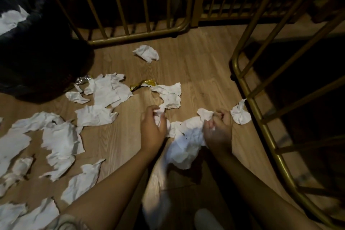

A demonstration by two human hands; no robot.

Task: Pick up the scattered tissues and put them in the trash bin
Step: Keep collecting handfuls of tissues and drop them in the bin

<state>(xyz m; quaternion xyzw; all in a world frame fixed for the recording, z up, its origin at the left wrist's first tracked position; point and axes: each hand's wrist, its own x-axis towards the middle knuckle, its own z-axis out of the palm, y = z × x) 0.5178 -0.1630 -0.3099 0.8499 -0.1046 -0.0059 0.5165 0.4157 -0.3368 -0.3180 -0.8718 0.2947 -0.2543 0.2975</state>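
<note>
Several crumpled white tissues lie scattered over the wooden floor. My left hand is closed on a tissue whose far end still rests on the floor. My right hand grips a large bunch of tissues that hangs below it. One tissue lies just right of my right hand, against a chair leg. Another tissue lies alone farther away. The trash bin, lined with a black bag, stands at the far left with a tissue inside.
Gold metal chair frames stand at the back and along the right. A yellow wrapper and a silver foil scrap lie among the tissues. More tissues cover the floor at the left.
</note>
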